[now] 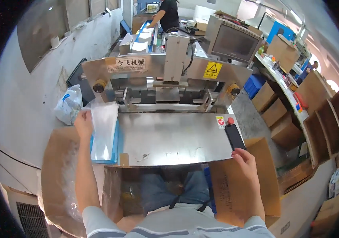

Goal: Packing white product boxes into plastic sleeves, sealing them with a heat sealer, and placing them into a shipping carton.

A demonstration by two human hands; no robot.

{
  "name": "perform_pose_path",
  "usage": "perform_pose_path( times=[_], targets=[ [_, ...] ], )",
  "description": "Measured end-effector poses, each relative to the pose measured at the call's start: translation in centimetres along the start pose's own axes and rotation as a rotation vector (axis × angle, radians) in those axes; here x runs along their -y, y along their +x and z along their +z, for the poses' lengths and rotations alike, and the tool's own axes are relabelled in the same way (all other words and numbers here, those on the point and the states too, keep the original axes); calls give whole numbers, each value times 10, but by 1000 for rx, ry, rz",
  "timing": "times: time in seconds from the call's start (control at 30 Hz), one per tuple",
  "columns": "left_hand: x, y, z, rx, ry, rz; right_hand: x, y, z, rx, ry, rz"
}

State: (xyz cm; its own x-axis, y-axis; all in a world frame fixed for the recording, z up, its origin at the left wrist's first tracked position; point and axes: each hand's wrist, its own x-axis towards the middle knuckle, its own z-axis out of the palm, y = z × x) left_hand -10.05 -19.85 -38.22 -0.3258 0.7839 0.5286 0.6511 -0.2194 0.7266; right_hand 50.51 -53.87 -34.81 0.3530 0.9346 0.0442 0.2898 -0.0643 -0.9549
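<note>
My left hand (83, 124) is at the left end of the steel worktop (169, 139), its fingers closed at the upper left edge of a clear plastic sheet (105, 127). That sheet lies on a stack of similar ones in a blue tray (117, 148). My right hand (245, 160) is at the worktop's right front corner, fingers loosely bent and apart, with nothing seen in it. Its fingertips are close to the lower end of a black phone-like slab (235, 137); whether they touch it I cannot tell. Beyond the worktop stands a metal press head (175, 59).
A red stop button (231, 120) sits above the black slab. Cardboard boxes flank my legs, the left box (58, 166) holding clear plastic, the right box (245, 186) with raised flaps. A monitor (235, 41) stands behind the machine. Farther back, another person (168, 16) works at a bench.
</note>
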Motion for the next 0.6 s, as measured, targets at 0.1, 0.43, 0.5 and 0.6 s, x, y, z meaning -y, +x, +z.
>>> perform_pose_path(
  times=[0.1,0.43,0.5,0.6],
  targets=[
    [-24,-5,-6,4,154,86,9,2,11,27,-39,-40],
    [-215,-134,-15,446,-59,489,109,18,117,33,-292,-756],
    [-248,-170,-13,659,-187,520,118,19,144,120,-216,-778],
    [-280,-198,-15,782,-271,511,105,25,151,277,-233,-642]
  ],
)
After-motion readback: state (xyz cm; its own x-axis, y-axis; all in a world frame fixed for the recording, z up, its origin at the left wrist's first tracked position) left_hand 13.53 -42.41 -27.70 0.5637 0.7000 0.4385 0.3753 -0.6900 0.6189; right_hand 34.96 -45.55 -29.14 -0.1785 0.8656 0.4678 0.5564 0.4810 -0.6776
